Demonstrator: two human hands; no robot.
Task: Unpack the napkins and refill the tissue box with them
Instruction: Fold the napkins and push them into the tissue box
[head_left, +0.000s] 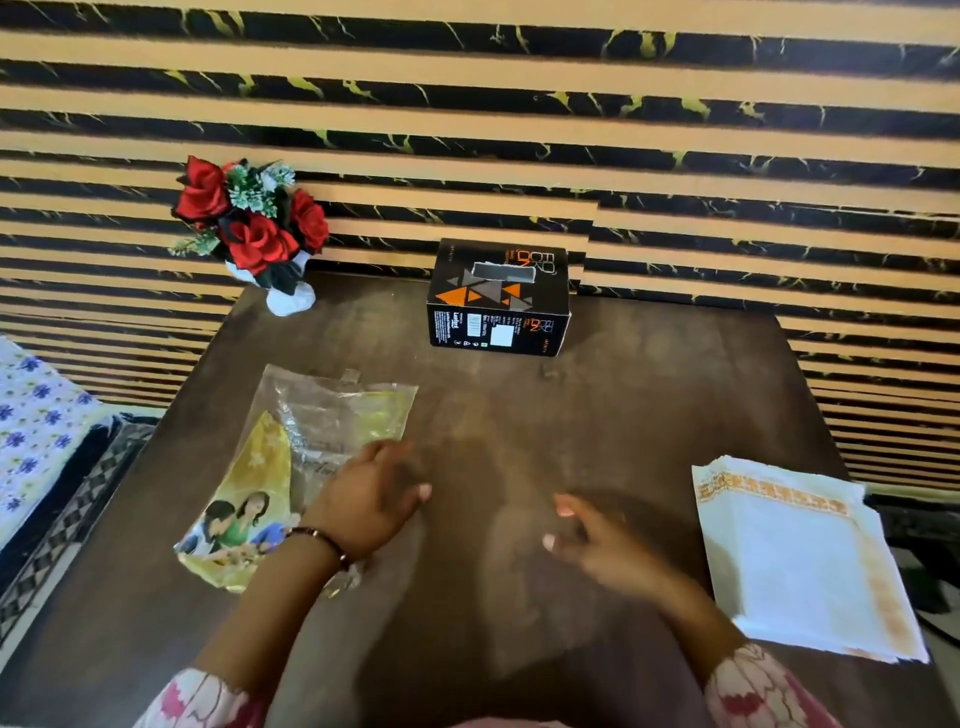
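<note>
Hands (374, 493) empty; tissue box (498, 299) lettering perhaps "FOR ON".

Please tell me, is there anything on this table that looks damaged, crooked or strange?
Nothing looks damaged or spilled. The empty plastic wrapper lies crumpled and slanted under the left hand. The napkin stack sits askew at the table's right edge, its corner possibly overhanging. The tissue box stands upright.

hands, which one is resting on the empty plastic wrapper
The left hand, with the wrist bracelet, overlaps the clear and yellow plastic wrapper; the right hand is over bare brown table.
</note>
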